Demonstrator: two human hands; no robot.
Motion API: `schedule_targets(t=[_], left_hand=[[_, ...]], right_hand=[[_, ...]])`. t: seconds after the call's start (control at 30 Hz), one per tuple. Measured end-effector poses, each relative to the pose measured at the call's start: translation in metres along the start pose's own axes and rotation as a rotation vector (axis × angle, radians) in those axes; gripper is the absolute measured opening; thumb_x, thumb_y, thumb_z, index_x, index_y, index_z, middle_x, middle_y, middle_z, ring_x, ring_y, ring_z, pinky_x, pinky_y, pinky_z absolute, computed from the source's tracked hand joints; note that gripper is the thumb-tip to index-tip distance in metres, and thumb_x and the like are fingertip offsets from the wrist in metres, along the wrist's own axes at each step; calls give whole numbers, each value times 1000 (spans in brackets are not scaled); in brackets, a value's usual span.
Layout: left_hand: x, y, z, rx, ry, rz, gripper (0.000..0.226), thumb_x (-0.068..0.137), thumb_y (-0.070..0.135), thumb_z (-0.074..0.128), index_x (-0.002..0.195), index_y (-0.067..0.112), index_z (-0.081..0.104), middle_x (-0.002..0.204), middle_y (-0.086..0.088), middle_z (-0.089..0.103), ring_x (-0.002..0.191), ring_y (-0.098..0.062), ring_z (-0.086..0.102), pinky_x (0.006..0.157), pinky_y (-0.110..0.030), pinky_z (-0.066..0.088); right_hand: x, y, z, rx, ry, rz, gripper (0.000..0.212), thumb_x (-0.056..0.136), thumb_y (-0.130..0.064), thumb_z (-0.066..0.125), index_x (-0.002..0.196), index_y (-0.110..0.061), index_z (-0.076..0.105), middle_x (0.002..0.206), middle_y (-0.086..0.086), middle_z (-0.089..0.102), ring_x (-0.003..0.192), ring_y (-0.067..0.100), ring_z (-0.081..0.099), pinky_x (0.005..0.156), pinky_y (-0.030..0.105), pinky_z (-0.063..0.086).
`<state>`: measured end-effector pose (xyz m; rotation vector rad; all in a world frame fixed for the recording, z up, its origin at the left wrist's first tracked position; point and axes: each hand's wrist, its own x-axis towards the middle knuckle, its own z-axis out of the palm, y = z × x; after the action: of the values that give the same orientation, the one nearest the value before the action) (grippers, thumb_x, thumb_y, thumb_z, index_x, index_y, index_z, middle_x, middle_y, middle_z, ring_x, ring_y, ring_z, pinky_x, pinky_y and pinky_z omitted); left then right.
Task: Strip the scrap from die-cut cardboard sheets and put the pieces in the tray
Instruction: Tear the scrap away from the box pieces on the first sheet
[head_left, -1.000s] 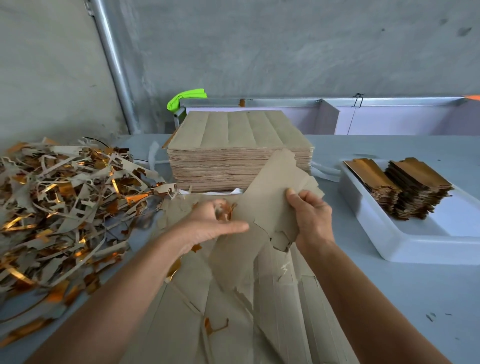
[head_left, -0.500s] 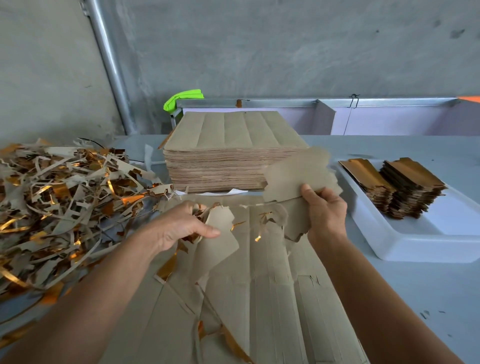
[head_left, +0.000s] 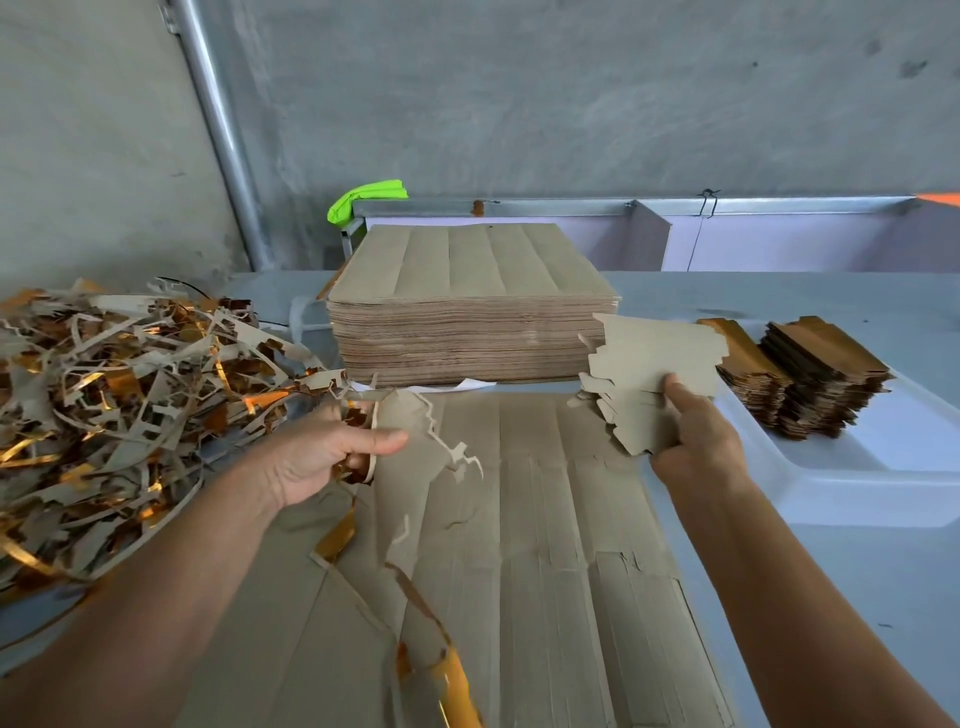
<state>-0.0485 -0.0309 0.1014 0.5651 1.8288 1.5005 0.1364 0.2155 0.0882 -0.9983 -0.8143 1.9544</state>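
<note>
tray (head_left: 857, 483) cut off right, scrap pile (head_left: 104, 415) cut left

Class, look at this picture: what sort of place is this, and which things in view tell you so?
Probably a packaging or print-finishing workshop: a tall stack of die-cut cardboard sheets on a worktable, a big heap of stripped scrap, and a white tray holding finished pieces.

No text, label or number can be read anywhere.
</note>
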Motion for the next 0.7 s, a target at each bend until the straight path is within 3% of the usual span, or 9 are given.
schedule_targets(t=[0.07, 0.17, 0.2, 0.3, 0.37, 0.43, 0.5, 0.57, 0.7], left_hand=[[4, -2, 5, -43, 36, -4, 74, 49, 19, 85, 117, 6, 58, 109, -8, 66, 111, -25, 55, 92, -32, 40], [5, 1, 9, -133, 19, -14, 54, 58, 16, 76, 107, 0, 60, 89, -8, 65, 84, -24, 53, 67, -25, 46], [6, 2, 9, -162, 22, -12, 49, 61, 16, 75, 104, -1, 60, 85, -8, 64, 79, -23, 49, 63, -24, 44], [11, 3, 8, -238, 87, -12, 48, 71, 13, 72, 114, -2, 57, 92, -11, 61, 73, -21, 47, 60, -23, 42], [14, 6, 10, -253, 148, -25, 26, 80, 10, 69, 103, 4, 60, 87, -9, 57, 53, -10, 43, 42, -16, 39], [18, 8, 14, -256, 212, -53, 7, 86, 10, 65, 88, 7, 59, 73, -6, 49, 39, -7, 37, 35, -16, 36], [21, 10, 19, -251, 274, -61, 12, 88, 13, 64, 81, 9, 55, 61, -2, 39, 33, -7, 35, 35, -16, 35], [21, 12, 27, -251, 281, -65, 13, 88, 14, 65, 82, 10, 54, 56, 0, 36, 33, -7, 35, 35, -16, 35], [13, 14, 47, -224, 161, -32, 12, 84, 10, 68, 84, 11, 57, 62, 0, 44, 37, -5, 37, 36, -14, 36]], right_hand=[[-2, 2, 2, -18, -40, -26, 8, 87, -15, 66, 86, -15, 58, 106, 9, 65, 97, 31, 63, 65, 49, 56], [-6, 2, 1, -194, -1, -218, 11, 86, -10, 65, 80, -11, 56, 92, 11, 65, 80, 26, 62, 45, 34, 53], [-9, 2, -1, -278, -4, -288, 6, 86, -9, 63, 88, -10, 57, 97, 12, 65, 82, 26, 62, 47, 33, 53], [-15, 3, -10, -533, -102, -435, 31, 85, -8, 60, 112, -17, 48, 103, 3, 58, 92, 26, 60, 59, 44, 56], [-22, 4, -13, -627, -246, -548, 54, 86, -1, 57, 128, -30, 40, 107, -13, 51, 93, 9, 55, 66, 37, 54], [-31, 6, -14, -735, -409, -618, 75, 85, 9, 49, 140, -39, 32, 112, -21, 50, 99, 9, 55, 78, 37, 53], [-39, 8, -12, -889, -553, -633, 76, 83, 14, 42, 129, -46, 44, 115, -11, 54, 102, 16, 57, 80, 35, 55], [-48, 12, -7, -1101, -656, -643, 66, 86, 11, 41, 112, -49, 52, 109, -5, 55, 91, 15, 60, 67, 19, 55], [-57, 18, 9, -1376, -770, -626, 62, 86, 11, 41, 128, -34, 51, 121, -1, 52, 106, 16, 53, 86, 25, 50]])
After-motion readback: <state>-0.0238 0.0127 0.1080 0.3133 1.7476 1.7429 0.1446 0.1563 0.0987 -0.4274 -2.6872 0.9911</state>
